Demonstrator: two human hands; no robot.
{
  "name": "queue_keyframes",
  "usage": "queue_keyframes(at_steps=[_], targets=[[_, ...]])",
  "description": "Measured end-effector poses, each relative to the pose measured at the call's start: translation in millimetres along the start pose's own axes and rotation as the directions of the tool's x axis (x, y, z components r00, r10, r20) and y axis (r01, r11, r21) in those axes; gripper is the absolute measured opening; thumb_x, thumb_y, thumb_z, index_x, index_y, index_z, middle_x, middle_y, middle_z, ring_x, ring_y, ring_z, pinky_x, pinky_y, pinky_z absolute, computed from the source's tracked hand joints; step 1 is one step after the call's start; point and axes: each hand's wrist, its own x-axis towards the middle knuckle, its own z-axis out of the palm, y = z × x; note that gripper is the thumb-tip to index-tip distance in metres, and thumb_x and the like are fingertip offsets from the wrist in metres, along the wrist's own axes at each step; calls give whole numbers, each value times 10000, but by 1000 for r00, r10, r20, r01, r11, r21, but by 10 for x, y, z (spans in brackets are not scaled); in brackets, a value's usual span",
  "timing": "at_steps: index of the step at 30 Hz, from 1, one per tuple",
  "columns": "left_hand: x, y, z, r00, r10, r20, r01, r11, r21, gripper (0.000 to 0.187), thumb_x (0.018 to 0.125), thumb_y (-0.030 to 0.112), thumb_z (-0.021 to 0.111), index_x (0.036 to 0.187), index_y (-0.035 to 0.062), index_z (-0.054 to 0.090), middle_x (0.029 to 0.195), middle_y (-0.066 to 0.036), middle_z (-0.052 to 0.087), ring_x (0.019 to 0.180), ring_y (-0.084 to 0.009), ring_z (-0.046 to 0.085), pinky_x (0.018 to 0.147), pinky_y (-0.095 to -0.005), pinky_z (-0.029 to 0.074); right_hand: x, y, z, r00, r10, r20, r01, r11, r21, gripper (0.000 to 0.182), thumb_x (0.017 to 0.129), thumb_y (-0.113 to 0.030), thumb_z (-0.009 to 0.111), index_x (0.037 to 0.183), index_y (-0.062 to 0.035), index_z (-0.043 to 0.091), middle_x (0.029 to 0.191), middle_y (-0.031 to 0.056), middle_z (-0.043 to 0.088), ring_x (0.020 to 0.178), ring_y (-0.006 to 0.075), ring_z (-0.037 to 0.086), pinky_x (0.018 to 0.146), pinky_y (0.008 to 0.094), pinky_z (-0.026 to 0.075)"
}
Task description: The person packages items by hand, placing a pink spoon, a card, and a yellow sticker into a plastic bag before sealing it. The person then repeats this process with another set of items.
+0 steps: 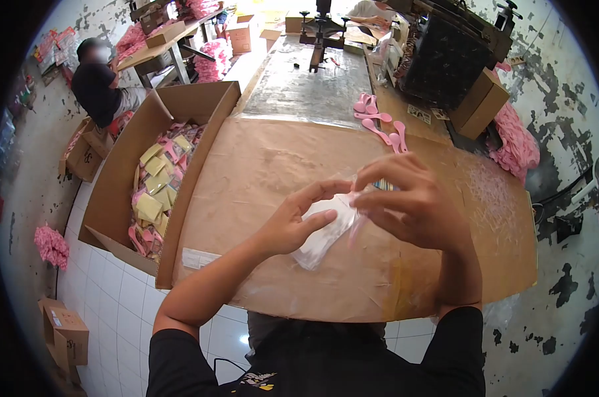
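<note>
Over a cardboard-covered worktable [259, 165], both hands hold a small clear plastic bag [322, 235]. My left hand [299, 218] pinches the bag's left side and top edge. My right hand [412, 202] grips the bag's upper right, where a pink piece shows at the bag's edge under the fingers. Whether the pink piece is inside the bag I cannot tell. A few pink spoons [382, 126] lie on the table beyond my hands.
An open carton [124, 172] with several yellow packets and pink spoons stands at the table's left edge. A black machine [445, 59] and a brown box [481, 102] sit at the back right. Another person [97, 83] works at the far left. Small boxes [64, 334] rest on the tiled floor.
</note>
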Motion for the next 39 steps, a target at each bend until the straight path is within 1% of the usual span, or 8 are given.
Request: queue_keyframes(at_steps=[5, 11, 17, 22, 25, 28, 31, 39], targets=[[-14, 91, 125, 993, 110, 34, -115, 926, 359, 574, 976, 180, 732, 1463, -46, 528, 1434, -163, 625, 1373, -247, 571, 1168, -394, 423, -75, -14, 47, 966, 255, -34, -254, 967, 34, 123, 896, -81, 766, 1017, -60, 769, 888, 84, 724, 781, 245, 707, 691, 347, 543], [3, 58, 188, 984, 160, -79, -115, 908, 402, 476, 961, 144, 781, 1370, -34, 616, 1228, -146, 745, 1177, -210, 708, 1016, -349, 533, -60, 9, 151, 934, 358, 6, -349, 907, 236, 144, 926, -88, 757, 1063, -42, 764, 887, 102, 746, 733, 209, 698, 633, 343, 530], [-16, 89, 176, 962, 31, -271, 31, 974, 223, 311, 1001, 79, 718, 1291, -21, 666, 1044, -106, 802, 929, -102, 756, 752, -239, 578, -2, 167, 286, 852, 298, -431, -275, 954, 118, 141, 941, -47, 732, 1078, -37, 762, 941, 89, 750, 716, 186, 670, 633, 320, 519], [-21, 99, 177, 946, 46, -321, 21, 979, 203, 283, 1013, 85, 706, 1275, -19, 679, 1012, -104, 805, 838, -62, 736, 664, -220, 572, 13, 25, 401, 890, 408, -202, -377, 909, 179, 499, 859, -154, 829, 1311, -55, 641, 964, 71, 716, 811, 173, 674, 722, 304, 531], [-28, 71, 155, 951, 38, -307, 48, 963, 266, 296, 1020, 89, 699, 1291, -26, 666, 998, -105, 805, 794, -55, 718, 639, -221, 561, 8, 38, 404, 815, 578, 36, -545, 745, 384, 400, 861, -84, 800, 1243, -50, 686, 1010, 78, 721, 898, 160, 669, 748, 307, 515], [-17, 46, 144, 941, 14, -339, 51, 982, 182, 351, 1018, 89, 703, 1343, -22, 632, 974, -91, 807, 765, -35, 693, 607, -210, 525, -32, 154, 427, 783, 602, -159, -515, 770, 378, 369, 852, -35, 757, 1212, -49, 677, 1094, 109, 684, 987, 238, 671, 797, 357, 537], [22, 25, 170, 927, -21, -375, 20, 1000, -5, 421, 1012, 84, 710, 1405, -10, 591, 941, -70, 808, 749, -20, 675, 589, -202, 494, 1, 158, 439, 840, 273, -470, -297, 955, 24, 291, 831, -27, 771, 1111, -66, 706, 1119, 100, 679, 1032, 263, 657, 834, 376, 509], [-63, 72, 184, 966, 93, -240, 19, 905, 426, 548, 1004, 63, 710, 1504, -19, 502, 1025, -132, 795, 901, -112, 747, 714, -247, 595, -11, 69, 668, 947, -2, -322, -144, 891, -430, 186, 825, -127, 772, 992, -57, 726, 1093, 61, 660, 1099, 246, 634, 914, 387, 438]])
